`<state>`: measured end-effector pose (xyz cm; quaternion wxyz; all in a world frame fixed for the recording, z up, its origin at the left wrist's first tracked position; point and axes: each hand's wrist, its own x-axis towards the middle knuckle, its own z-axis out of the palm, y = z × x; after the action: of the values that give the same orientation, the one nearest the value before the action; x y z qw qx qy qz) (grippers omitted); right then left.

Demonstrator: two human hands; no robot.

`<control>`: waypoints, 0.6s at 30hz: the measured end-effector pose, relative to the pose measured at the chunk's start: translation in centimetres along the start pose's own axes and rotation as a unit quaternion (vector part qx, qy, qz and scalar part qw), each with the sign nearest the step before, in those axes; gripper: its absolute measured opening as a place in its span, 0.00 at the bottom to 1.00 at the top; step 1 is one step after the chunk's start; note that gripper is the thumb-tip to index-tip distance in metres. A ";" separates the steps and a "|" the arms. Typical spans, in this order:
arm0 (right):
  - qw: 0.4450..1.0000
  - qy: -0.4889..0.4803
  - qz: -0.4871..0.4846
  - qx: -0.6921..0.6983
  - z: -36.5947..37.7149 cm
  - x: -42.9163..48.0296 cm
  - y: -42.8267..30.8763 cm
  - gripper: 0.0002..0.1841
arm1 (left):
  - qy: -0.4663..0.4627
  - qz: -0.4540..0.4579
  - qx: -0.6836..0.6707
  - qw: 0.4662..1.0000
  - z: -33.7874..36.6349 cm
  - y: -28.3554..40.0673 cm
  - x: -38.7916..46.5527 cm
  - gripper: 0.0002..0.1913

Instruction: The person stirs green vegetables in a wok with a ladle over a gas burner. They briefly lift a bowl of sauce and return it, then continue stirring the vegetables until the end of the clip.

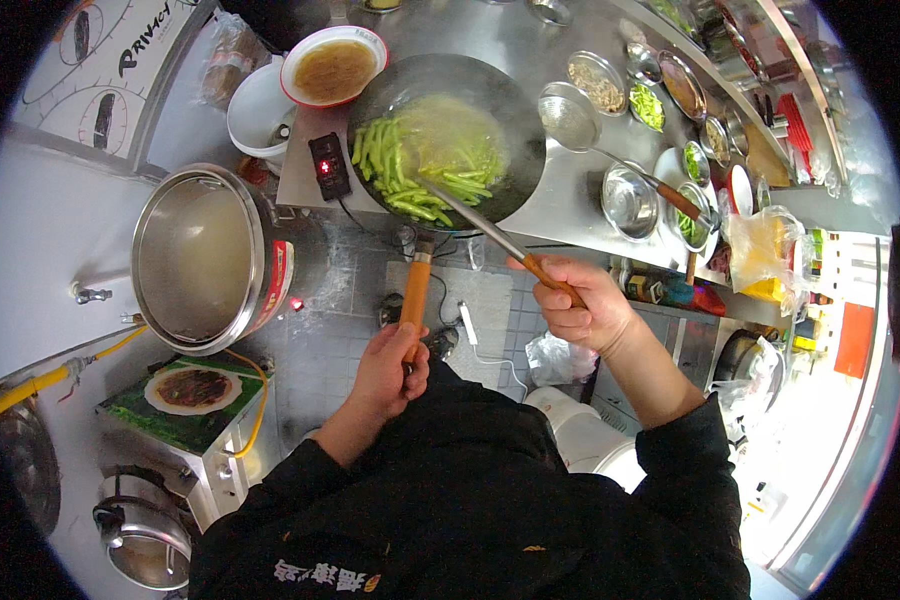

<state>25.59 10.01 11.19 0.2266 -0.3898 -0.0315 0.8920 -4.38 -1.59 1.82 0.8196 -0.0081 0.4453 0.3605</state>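
Note:
My left hand [394, 367] grips the wooden handle [415, 289] of a dark wok [521, 142]. In the wok, green bean-like vegetable pieces [412, 176] lie in bubbling, steaming liquid, most of them along the left and near sides. My right hand [589, 304] is closed around the wooden end of a long metal-shafted cooking utensil [487, 229]. Its shaft reaches over the wok's near rim into the vegetables; they and the liquid hide its head. A mesh strainer [570, 116] with a wooden handle lies right of the wok, part of it resting on a steel bowl [630, 201].
A red-rimmed bowl of brown liquid [335, 69] stands left of the wok, beside a black control box [329, 166] with a lit red display. Further left is a big steel pot [199, 255] of cloudy liquid. Several ingredient bowls, one with chopped greens [646, 107], line the steel counter's right side.

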 end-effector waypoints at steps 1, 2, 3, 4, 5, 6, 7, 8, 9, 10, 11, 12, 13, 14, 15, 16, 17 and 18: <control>1.000 -0.012 -0.010 0.008 -0.4 0.3 0.4 0.22 | 0.005 -0.002 -0.003 1.000 0.1 0.1 0.0 0.17; 0.999 -0.017 -0.019 0.023 -0.8 0.6 0.7 0.22 | 0.010 -0.002 0.002 1.000 0.1 0.1 0.0 0.17; 0.998 -0.028 -0.025 0.043 -1.1 0.6 0.8 0.21 | 0.012 -0.001 0.004 1.000 0.1 0.2 0.0 0.16; 0.998 -0.023 -0.040 0.038 -1.4 0.6 0.9 0.22 | 0.014 0.000 0.002 1.000 0.2 0.2 -0.1 0.16; 0.998 -0.026 -0.054 0.038 -1.5 0.3 0.8 0.22 | 0.013 0.002 0.007 1.000 0.2 0.2 -0.1 0.16; 0.996 -0.036 -0.068 0.049 -1.6 0.1 0.7 0.22 | 0.012 0.005 0.010 1.000 0.2 0.2 -0.1 0.16; 0.996 -0.004 -0.084 0.020 -1.6 -0.2 0.6 0.22 | 0.017 0.003 0.012 1.000 0.2 0.3 -0.1 0.16; 0.995 0.021 -0.101 0.003 -1.6 -0.5 0.4 0.23 | 0.013 0.006 0.014 1.000 0.2 0.3 -0.1 0.16; 0.992 0.032 -0.120 -0.014 -1.6 -0.8 0.2 0.23 | 0.016 0.006 0.016 1.000 0.2 0.3 -0.1 0.16; 0.989 0.064 -0.124 -0.040 -1.5 -1.0 0.0 0.23 | 0.025 0.001 0.017 1.000 0.3 0.3 -0.1 0.16; 0.986 0.083 -0.130 -0.065 -1.5 -1.3 -0.1 0.23 | 0.024 0.002 0.018 1.000 0.3 0.4 -0.1 0.16; 0.982 0.097 -0.139 -0.089 -1.4 -1.5 -0.1 0.23 | 0.028 -0.001 0.018 0.999 0.4 0.4 -0.1 0.16; 0.977 0.121 -0.143 -0.106 -1.4 -1.7 0.0 0.23 | 0.036 -0.007 0.016 0.999 0.4 0.4 -0.2 0.16; 0.971 0.140 -0.151 -0.122 -1.3 -1.9 0.2 0.23 | 0.033 -0.005 0.017 0.999 0.5 0.5 -0.2 0.16; 0.965 0.166 -0.157 -0.133 -1.4 -2.2 0.4 0.24 | 0.033 -0.006 0.016 0.999 0.5 0.5 -0.3 0.16; 0.956 0.174 -0.172 -0.161 -1.4 -2.5 0.7 0.24 | 0.034 -0.008 0.015 0.999 0.4 0.5 -0.3 0.16; 0.946 0.190 -0.186 -0.185 -1.5 -2.8 1.1 0.24 | 0.034 -0.008 0.016 0.999 0.4 0.5 -0.3 0.16; 0.937 0.201 -0.198 -0.205 -1.5 -3.0 1.4 0.25 | 0.033 -0.009 0.018 0.999 0.4 0.6 -0.3 0.16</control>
<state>27.97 7.31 11.87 0.3150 -0.5850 -0.2437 0.7065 -4.55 -1.24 2.48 0.8075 -0.0096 0.4784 0.3448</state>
